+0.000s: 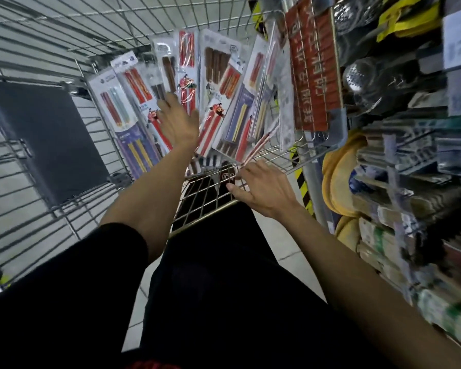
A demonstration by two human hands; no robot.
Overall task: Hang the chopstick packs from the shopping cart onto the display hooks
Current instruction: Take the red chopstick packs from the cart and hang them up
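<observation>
- The shopping cart (117,30) is seen from above in the head view; its wire walls close in the top and left, and open room is left only along the near rim.
- The chopstick packs (216,65) are fanned upright against the cart's far corner and overlap one another, so their lower ends are hidden.
- The left hand (176,123) is laid flat on the middle packs with its fingers straight; nothing is gripped.
- The right hand (258,190) is held at the near wire rim with fingers spread and thumb apart. Its fingertips lie just beside the lower end of a slim red-and-white pack (261,145); whether they touch it cannot be told.
- A dark grey panel (51,145) is set against the cart's left wall.
- The display shelves (410,155) crowd the right edge, just beside the cart, and are badly blurred.
- Red-labelled packs (314,75) are hung at the rack's near edge; their print cannot be read.
- Perforated metal utensils (357,75) and yellow cloths (338,177) are made out only roughly.
- A yellow-and-black striped post (304,187) is partly hidden behind the right wrist.
</observation>
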